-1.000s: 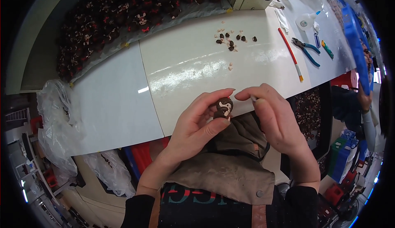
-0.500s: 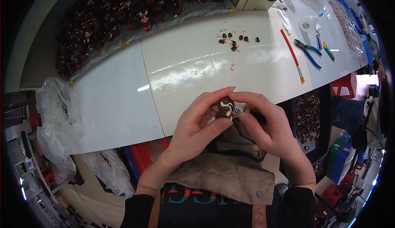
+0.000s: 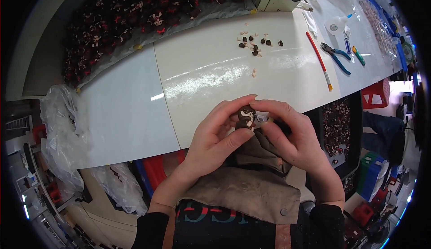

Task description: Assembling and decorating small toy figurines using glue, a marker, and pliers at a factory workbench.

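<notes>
Figurine (image 3: 246, 117), small and dark brown with white patches, sits pinched between both hands just above the near edge of the white worktop (image 3: 206, 69), over the person's lap. The left hand (image 3: 215, 136) has its fingers (image 3: 231, 109) curled around the piece, thumb pressed up under it and forefinger arched over the top, so they are clamped on it. The right hand (image 3: 296, 134) meets it from the other side, its fingers closed on the figurine's right flank, where a small pale bit shows; whether that bit is a separate part I cannot tell.

Judging by its size, the piece is light and probably stiff, with little protruding details that could snap or smear, so a grip on the rounded body rather than the white trim looks safest.

Under the hands lies a brown apron (image 3: 251, 190). Farther out on the worktop is a scatter of small dark and pale parts (image 3: 256, 44). To the right lie a red-handled brush (image 3: 318, 58), blue-handled pliers (image 3: 336, 55) and a small glue bottle (image 3: 336, 24). Along the far edge a heap of similar dark figurines (image 3: 134, 20) rests on plastic sheeting, and a dark bin (image 3: 336, 127) of more stands beside the right wrist.
</notes>
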The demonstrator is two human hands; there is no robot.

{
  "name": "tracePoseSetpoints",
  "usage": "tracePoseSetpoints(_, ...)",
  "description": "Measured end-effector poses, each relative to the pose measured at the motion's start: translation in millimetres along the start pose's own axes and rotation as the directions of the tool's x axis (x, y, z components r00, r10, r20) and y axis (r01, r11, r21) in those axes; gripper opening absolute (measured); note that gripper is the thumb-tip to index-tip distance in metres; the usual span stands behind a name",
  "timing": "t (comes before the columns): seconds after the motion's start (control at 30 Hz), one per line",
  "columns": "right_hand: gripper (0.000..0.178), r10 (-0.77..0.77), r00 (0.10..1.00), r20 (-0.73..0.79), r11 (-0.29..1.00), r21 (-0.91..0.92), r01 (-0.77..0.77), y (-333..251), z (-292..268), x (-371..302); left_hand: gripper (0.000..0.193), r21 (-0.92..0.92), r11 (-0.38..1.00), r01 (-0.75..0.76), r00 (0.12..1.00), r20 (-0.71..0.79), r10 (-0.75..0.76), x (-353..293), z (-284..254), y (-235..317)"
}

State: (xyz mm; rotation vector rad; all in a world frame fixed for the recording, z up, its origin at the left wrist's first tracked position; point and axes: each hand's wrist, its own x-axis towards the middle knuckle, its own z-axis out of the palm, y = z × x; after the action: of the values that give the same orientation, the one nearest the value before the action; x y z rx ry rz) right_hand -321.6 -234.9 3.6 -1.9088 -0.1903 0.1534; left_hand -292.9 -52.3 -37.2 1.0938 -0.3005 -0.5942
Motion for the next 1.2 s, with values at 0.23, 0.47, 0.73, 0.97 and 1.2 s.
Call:
tracePoseSetpoints(0.23, 0.032, -0.014, 1.000, -0.013, 1.000, 0.015, 0.014, 3, 2, 0, 0.048, 0.005, 1.000, 0.027, 0.999, -0.023, -0.027, -1, 0, 0)
tracePoseSetpoints(0.47, 0.034, -0.024, 0.997, -0.080, 0.999, -0.047, 0.020, 3, 10, -2, 0.047, 0.028, 0.999, -0.017, 0.999, -0.033, 0.018, -1, 0, -3)
tracePoseSetpoints(0.73, 0.031, -0.057, 0.992, -0.116, 0.997, -0.062, 0.050, 10, 14, -3, 0.047, -0.015, 1.000, -0.010, 0.998, -0.055, 0.010, -1, 3, -4)
tracePoseSetpoints(0.97, 0.029, 0.177, 0.983, -0.040, 0.976, 0.137, -0.170, -4, 3, -1, 0.052, 0.042, 0.999, -0.002, 0.998, -0.055, 0.005, -3, 1, -4)
tracePoseSetpoints(1.2, 0.034, 0.062, 0.996, -0.058, 0.996, 0.066, -0.058, -1, 4, -4, 0.047, -0.014, 1.000, -0.004, 0.999, -0.041, 0.004, 0, 5, -1)
